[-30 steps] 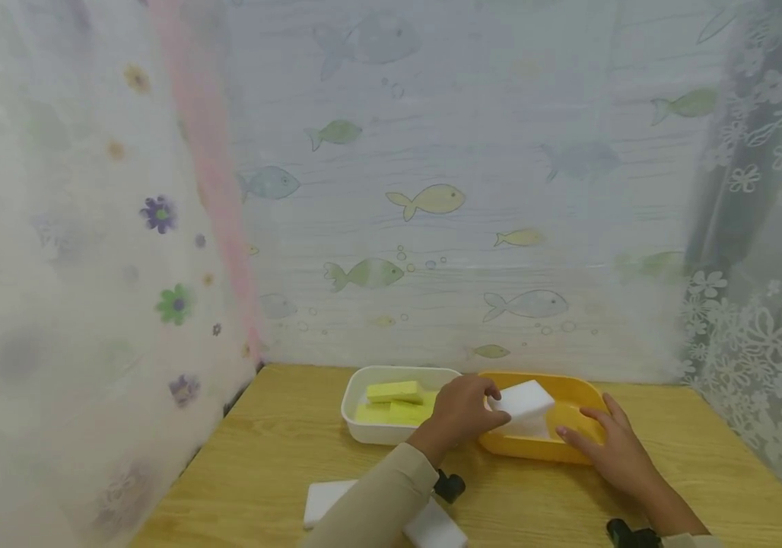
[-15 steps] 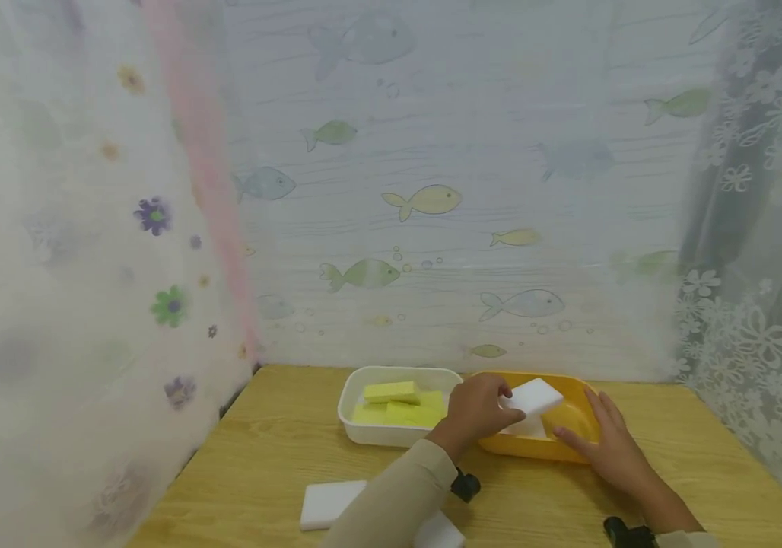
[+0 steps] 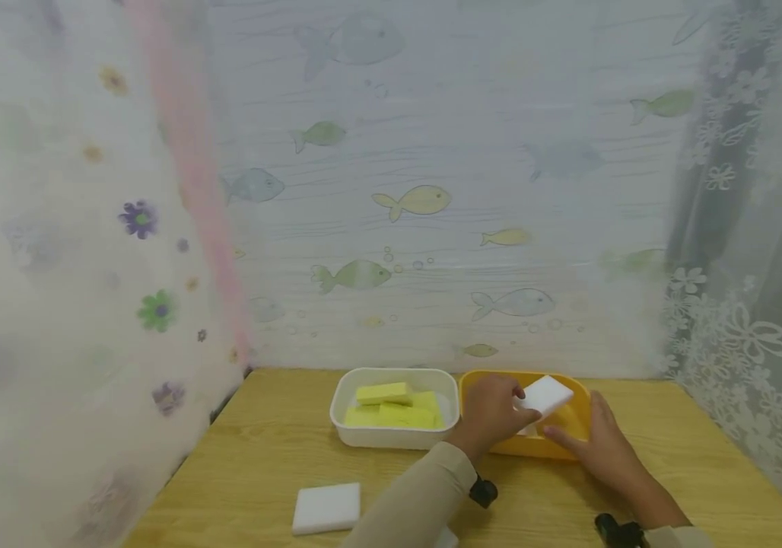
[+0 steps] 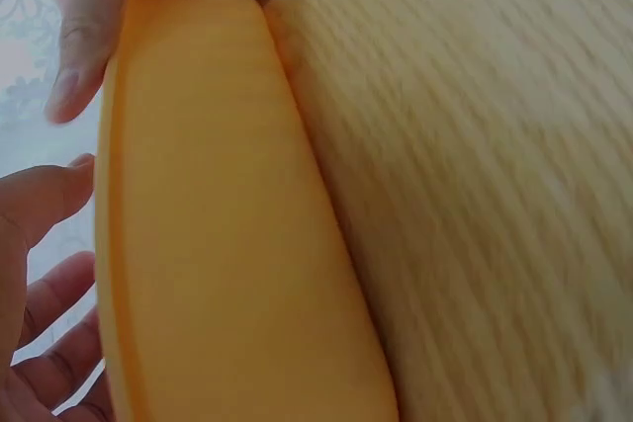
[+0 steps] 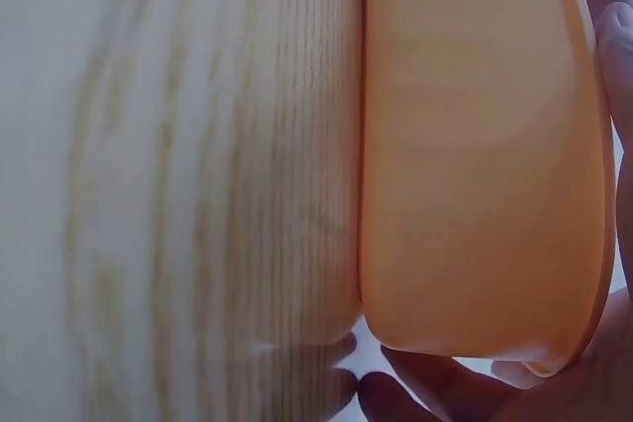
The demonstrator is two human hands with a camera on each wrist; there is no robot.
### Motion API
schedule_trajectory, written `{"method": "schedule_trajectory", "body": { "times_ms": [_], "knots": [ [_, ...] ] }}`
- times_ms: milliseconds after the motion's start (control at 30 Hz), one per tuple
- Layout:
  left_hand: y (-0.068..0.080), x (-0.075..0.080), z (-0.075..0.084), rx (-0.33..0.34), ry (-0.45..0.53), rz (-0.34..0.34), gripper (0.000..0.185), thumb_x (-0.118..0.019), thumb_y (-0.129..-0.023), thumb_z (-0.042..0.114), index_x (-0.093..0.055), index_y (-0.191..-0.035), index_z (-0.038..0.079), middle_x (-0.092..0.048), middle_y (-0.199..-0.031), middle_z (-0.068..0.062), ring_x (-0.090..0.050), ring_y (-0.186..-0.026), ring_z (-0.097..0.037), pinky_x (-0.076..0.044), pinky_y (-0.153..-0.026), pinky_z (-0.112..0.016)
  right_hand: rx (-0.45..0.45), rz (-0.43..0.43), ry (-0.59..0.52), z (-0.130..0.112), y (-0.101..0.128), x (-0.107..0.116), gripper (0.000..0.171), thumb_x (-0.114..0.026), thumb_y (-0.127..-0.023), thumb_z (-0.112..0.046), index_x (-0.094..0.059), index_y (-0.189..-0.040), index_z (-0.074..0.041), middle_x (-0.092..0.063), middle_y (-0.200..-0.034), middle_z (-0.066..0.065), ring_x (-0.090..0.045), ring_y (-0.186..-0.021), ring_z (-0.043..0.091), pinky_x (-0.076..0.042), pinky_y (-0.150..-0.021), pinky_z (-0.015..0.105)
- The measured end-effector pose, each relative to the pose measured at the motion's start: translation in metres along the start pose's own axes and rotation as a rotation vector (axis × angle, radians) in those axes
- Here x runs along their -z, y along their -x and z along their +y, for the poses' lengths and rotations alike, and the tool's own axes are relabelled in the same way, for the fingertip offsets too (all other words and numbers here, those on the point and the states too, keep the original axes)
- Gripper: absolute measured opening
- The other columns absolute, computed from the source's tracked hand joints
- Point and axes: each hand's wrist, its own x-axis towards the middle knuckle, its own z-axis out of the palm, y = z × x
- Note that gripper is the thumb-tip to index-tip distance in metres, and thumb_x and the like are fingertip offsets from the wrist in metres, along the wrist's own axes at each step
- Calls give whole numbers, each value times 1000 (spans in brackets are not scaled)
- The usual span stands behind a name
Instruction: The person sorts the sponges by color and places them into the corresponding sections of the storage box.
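1. Left hand (image 3: 490, 415) pinches a white sponge block (image 3: 545, 395) at its left end, holding it tilted over the orange tray (image 3: 572, 426).
2. Right hand (image 3: 592, 441), fingers straight, rests against the tray's near right rim, just beside the block and not touching it.
3. Tray stands at the table's (image 3: 261, 457) far edge, touching a white tub (image 3: 363, 434) of yellow sponges (image 3: 391, 403).
4. A second white sponge (image 3: 325, 508) lies near the table's front edge.

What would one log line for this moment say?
left hand: holds white sponge over orange tray | right hand: rests on tray rim | yellow sponges: in white tub
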Motion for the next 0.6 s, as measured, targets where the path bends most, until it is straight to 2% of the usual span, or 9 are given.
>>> {"method": "schedule_trajectory", "body": {
  "times_ms": [167, 267, 433, 533, 600],
  "knots": [
    [-1, -8, 9, 40, -38, 22, 36, -81, -80, 63, -77, -92, 29, -69, -86, 17, -55, -73, 0, -43, -65, -19, 9, 49, 30, -2, 1, -2, 125, -65, -92, -69, 1, -160, 12, -18, -159, 44, -33, -139, 62, -38, -103, 76],
    [-2, -9, 15, 57, -57, 29, 37, -80, -80, 66, -77, -92, 31, -70, -87, 17, -56, -75, 0, -45, -69, -23, 16, 82, 43, -3, 1, -1, 119, -68, -89, -69, -15, -159, 12, -39, -148, 39, -51, -125, 53, -49, -94, 65],
    [-2, -11, 22, 91, -62, 30, 39, -80, -78, 69, -75, -88, 31, -67, -84, 18, -55, -75, 0, -45, -71, -28, 9, 93, 49, -4, 1, 1, 114, -70, -88, -69, -25, -156, 10, -52, -135, 32, -60, -107, 37, -52, -80, 46],
    [-3, -14, 25, 98, -55, 39, 39, -80, -77, 70, -74, -83, 31, -64, -79, 18, -53, -72, 0, -43, -70, -29, 9, 97, 57, -3, 0, 1, 112, -70, -87, -70, -28, -155, 9, -56, -131, 29, -61, -103, 33, -51, -77, 42],
    [-3, -15, 26, 101, -48, 48, 40, -80, -77, 70, -73, -79, 31, -62, -76, 18, -51, -70, 0, -42, -69, -29, 10, 98, 62, -2, 0, 1, 114, -70, -87, -70, -26, -155, 10, -55, -132, 30, -61, -106, 35, -52, -79, 45]
  ]
}}
